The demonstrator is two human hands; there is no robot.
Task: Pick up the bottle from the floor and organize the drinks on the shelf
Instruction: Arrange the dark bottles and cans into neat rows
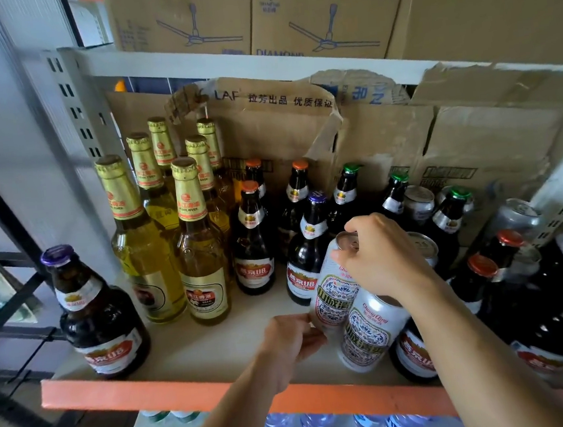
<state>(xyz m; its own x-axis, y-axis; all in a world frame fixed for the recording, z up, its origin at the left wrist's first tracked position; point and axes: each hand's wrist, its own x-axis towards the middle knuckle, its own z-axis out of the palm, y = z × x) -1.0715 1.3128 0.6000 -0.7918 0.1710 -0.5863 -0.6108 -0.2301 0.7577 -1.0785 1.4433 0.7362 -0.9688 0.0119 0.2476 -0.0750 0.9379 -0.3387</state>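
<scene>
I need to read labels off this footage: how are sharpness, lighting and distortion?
Head view: wide-angle distortion slants the shelf beam and grey upright; light is soft, without harsh shadows; labels on the gold-capped bottles are sharp; the can, held by the right hand and slightly blurred left hand, reads clearly; dark bottles at the right edge are dim and smeared.

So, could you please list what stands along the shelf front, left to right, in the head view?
Purple-capped dark bottle, gold-foil bottles, orange-capped dark bottle, left hand, tilted can, right hand gripping its top.
</scene>
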